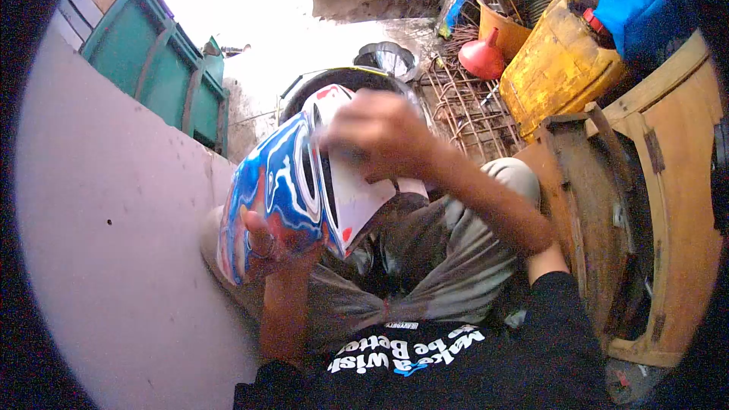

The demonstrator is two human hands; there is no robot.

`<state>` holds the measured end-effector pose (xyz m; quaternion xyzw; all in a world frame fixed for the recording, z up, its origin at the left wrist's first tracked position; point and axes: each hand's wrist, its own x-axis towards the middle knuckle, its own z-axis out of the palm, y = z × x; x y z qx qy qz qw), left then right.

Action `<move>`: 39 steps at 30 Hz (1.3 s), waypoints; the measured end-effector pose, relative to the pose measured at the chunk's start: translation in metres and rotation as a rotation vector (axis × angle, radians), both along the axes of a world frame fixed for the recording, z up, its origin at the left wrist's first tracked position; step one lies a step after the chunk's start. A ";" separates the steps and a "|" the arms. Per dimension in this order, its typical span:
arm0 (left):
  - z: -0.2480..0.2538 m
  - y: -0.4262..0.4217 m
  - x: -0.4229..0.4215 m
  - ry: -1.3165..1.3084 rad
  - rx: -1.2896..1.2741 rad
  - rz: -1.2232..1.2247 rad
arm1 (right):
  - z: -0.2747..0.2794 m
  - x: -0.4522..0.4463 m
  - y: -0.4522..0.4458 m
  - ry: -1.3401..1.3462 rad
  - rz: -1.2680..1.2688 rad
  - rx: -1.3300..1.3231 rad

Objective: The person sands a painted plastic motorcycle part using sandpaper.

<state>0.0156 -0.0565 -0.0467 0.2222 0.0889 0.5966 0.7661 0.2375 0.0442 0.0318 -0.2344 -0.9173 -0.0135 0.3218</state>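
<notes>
A curved shell painted blue, white and red (285,175), which looks like a motorcycle fairing panel, is tilted above my lap. My left hand (266,241) grips its lower left part, with the thumb on the painted face and the other fingers mostly hidden. Over the white section, my right hand (383,135) is curled against the surface and smeared by motion. Something dark shows under its fingertips, too blurred to name. Just beyond the panel stands a round dark tub (345,78), partly covered by the panel and my right hand.
A pale wall (114,212) runs close on my left, with green panels (163,61) beyond. To the right are a rusty metal grid (471,110), a red funnel (484,57), a yellow jerrycan (562,61), a blue container (642,7) and wooden furniture (676,205).
</notes>
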 end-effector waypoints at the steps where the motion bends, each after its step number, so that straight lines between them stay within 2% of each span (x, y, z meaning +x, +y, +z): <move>1: 0.001 0.000 -0.002 -0.006 0.000 0.007 | 0.004 -0.013 -0.017 0.086 0.142 0.006; 2: 0.002 0.000 -0.003 -0.005 -0.001 0.012 | -0.003 -0.023 -0.024 0.155 0.298 0.086; 4: 0.003 -0.001 -0.004 0.003 -0.006 0.015 | -0.004 -0.018 -0.010 0.160 0.278 0.041; 5: 0.003 -0.001 -0.004 0.001 -0.004 0.015 | -0.010 -0.004 0.009 0.121 0.158 -0.043; 6: 0.001 -0.001 -0.003 0.005 -0.004 0.013 | -0.009 0.005 0.024 0.107 -0.033 0.068; 8: 0.000 -0.001 -0.003 0.001 -0.001 0.004 | -0.003 0.009 0.018 -0.052 -0.146 0.055; 11: 0.000 0.001 -0.003 -0.008 0.008 0.009 | 0.012 -0.028 -0.037 0.168 0.396 0.076; 12: 0.000 0.001 -0.004 -0.002 0.006 0.007 | 0.016 -0.028 -0.042 0.100 0.444 0.015; 14: 0.002 -0.002 -0.005 0.001 0.004 0.007 | 0.007 -0.016 -0.011 0.119 0.246 0.011; 16: 0.000 -0.002 -0.003 0.001 0.002 0.004 | 0.001 -0.001 0.017 0.044 -0.182 0.045; 18: -0.001 -0.001 -0.004 0.001 0.010 -0.002 | -0.001 0.002 0.002 -0.006 -0.013 0.046; 20: -0.001 -0.003 -0.003 -0.004 0.011 0.002 | 0.006 -0.026 -0.032 0.096 0.305 0.134; 22: 0.000 -0.003 -0.004 0.001 0.007 0.001 | 0.000 -0.030 -0.026 0.185 0.385 0.059; 25: -0.001 -0.004 -0.003 0.000 0.007 0.002 | 0.003 0.002 0.017 0.025 -0.188 0.034; 26: 0.000 -0.003 -0.002 -0.003 0.013 0.002 | 0.005 0.005 0.016 -0.080 -0.191 0.024; 28: -0.001 -0.003 -0.002 -0.008 0.014 -0.001 | 0.002 -0.012 -0.014 0.057 0.109 0.051; 29: -0.001 -0.004 -0.002 -0.011 0.012 0.000 | -0.001 -0.023 -0.029 0.113 0.265 0.165; 30: -0.001 -0.004 -0.003 -0.009 0.011 -0.002 | 0.015 -0.032 -0.045 0.136 0.397 0.088; 33: 0.000 -0.007 -0.003 -0.005 0.007 -0.006 | 0.000 -0.007 0.004 0.078 0.083 0.061; 34: 0.000 -0.007 -0.002 -0.004 0.007 -0.009 | 0.005 -0.002 0.015 0.037 -0.172 0.075; 36: -0.001 -0.005 -0.001 -0.001 0.016 -0.016 | 0.010 0.003 0.004 -0.107 -0.190 0.111; 38: -0.003 -0.003 -0.001 -0.009 0.018 -0.020 | 0.012 -0.022 -0.027 0.124 0.255 0.028; 39: -0.003 -0.003 -0.001 -0.003 0.021 -0.019 | 0.007 -0.025 -0.037 0.099 0.344 0.103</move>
